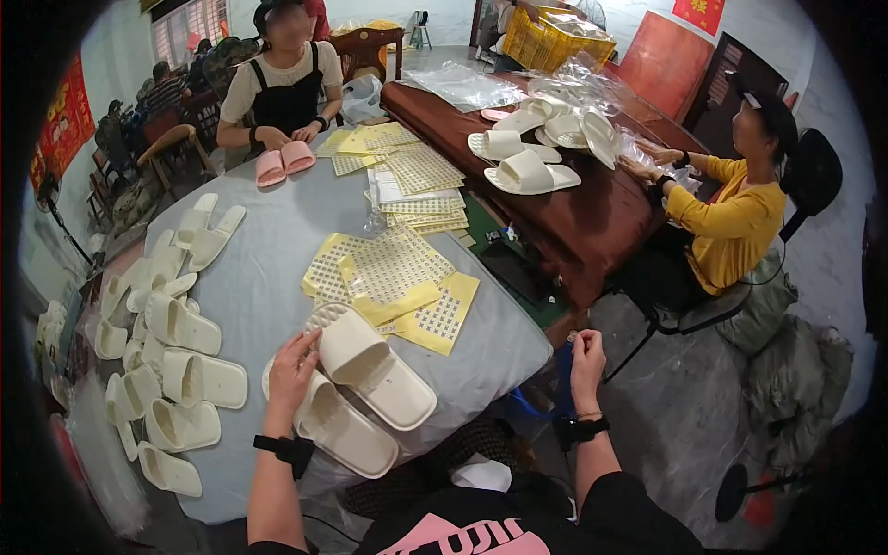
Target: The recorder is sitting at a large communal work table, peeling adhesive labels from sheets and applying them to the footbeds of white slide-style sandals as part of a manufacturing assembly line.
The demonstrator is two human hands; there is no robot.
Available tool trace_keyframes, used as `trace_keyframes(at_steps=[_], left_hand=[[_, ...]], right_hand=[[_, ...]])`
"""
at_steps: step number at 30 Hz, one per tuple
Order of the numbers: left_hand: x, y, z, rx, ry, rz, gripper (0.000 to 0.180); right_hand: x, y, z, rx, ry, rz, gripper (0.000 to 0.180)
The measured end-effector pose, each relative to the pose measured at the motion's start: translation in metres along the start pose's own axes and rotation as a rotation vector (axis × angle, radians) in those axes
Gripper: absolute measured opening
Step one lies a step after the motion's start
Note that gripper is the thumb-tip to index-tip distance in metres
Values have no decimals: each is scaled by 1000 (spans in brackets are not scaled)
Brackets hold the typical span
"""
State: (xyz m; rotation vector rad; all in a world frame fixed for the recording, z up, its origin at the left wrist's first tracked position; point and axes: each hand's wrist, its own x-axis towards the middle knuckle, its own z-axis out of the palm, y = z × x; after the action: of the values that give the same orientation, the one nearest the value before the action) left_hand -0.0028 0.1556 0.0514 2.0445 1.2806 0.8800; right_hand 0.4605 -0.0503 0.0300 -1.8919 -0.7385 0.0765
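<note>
Two cream slippers lie side by side at the near edge of the table, toes away from me. My left hand (pixel 294 370) is closed at the side of the right-hand slipper (pixel 379 365), by its strap, and reaches across the left-hand slipper (pixel 347 425), partly covering it. Off the table's right corner, my right hand (pixel 586 368) is raised with thumb and fingers pinched together. A tiny pale bit seems to show at its fingertips, too small to name. Just beyond the slippers are yellow-edged sticker sheets (pixel 398 268) with rows of small labels.
Several cream slippers (pixel 203 377) crowd the left side of the grey-covered table (pixel 268 231). Across it a person handles pink slippers (pixel 285 161). More sticker sheets (pixel 425 171) lie farther back. To the right, a person in yellow sits at a brown-covered table (pixel 592 208) with piled slippers (pixel 532 171).
</note>
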Motion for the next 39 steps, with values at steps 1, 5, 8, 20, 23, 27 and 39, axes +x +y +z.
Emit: trace_keyframes(at_steps=[1,5,8,20,23,27,39], left_hand=[[0,0,-1,20,-11,26,41],[3,-1,-1,77,-12,63,42],[-3,5,-6,33,-7,-32,42],[-5,14,-4,76,12,47,38],[-5,11,-3,83,4,39,38],[-6,12,-3,57,0,44,39],[-2,12,0,47,-6,24,40]], right_hand=[[2,6,0,-30,42,-13,16],[14,19,2,-79,83,-18,17],[16,21,7,-105,58,-3,19],[18,18,12,-316,96,31,19],[17,17,14,-272,146,-14,20],[31,35,5,-228,43,147,18],[9,-74,53,2,-211,-328,9]])
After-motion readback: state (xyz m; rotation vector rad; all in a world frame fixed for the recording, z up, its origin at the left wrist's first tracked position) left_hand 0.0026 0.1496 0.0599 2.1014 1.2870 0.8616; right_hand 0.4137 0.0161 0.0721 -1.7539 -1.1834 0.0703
